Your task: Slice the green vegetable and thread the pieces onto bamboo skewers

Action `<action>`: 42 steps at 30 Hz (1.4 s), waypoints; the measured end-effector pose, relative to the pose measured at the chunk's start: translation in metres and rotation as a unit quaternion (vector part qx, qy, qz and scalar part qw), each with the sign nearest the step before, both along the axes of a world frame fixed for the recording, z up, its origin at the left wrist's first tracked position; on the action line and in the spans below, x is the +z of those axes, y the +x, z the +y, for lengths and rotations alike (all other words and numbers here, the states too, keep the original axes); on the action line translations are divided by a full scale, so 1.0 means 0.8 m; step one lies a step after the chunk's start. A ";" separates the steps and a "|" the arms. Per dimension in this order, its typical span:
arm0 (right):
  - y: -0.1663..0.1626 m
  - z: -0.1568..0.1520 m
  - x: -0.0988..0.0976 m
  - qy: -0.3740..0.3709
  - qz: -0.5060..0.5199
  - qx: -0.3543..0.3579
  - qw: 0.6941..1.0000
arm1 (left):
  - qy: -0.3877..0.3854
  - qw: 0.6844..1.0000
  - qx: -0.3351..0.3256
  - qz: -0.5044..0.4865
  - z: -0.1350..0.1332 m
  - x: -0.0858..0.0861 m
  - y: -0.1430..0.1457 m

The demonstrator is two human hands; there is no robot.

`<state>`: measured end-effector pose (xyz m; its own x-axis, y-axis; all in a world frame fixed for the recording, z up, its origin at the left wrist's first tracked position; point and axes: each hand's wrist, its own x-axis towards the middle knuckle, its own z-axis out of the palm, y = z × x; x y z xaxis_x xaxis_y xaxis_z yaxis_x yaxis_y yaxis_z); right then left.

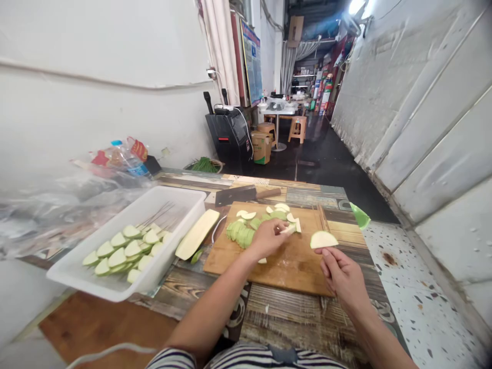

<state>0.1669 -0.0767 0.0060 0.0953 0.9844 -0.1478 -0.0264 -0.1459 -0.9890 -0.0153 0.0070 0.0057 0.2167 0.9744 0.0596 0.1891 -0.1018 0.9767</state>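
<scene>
My right hand is closed at the thumb and fingertips, with a half-round zucchini slice held up over the right side of the wooden cutting board. I cannot make out whether a stick runs into that slice. Above the board's middle, the fingers of my left hand pinch a pale zucchini slice. More cut slices lie fanned in a pile beside this hand, and others are scattered behind it. Thin wooden skewers rest at the board's far right edge.
A white plastic tray at the left holds skewered slices. Between tray and board lies a long zucchini half. A cleaver lies behind the board. A plastic bottle and plastic bags are at the far left.
</scene>
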 end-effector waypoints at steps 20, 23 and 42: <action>-0.020 -0.008 -0.010 0.032 -0.103 0.139 0.984 | -0.103 0.955 0.043 -0.274 0.020 -0.006 -0.028; -0.022 -0.009 -0.010 0.020 -0.098 0.148 0.984 | -0.167 0.931 0.063 -0.318 0.021 -0.005 -0.030; -0.021 -0.014 -0.011 0.040 -0.143 0.184 0.972 | -0.233 0.888 0.041 -0.395 0.016 0.011 -0.033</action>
<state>0.1497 -0.0878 -0.0030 -0.2401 0.9667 -0.0887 0.2900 -0.0157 -0.9569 -0.0419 0.0194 0.0148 0.2137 0.9437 -0.2526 -0.5846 0.3307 0.7408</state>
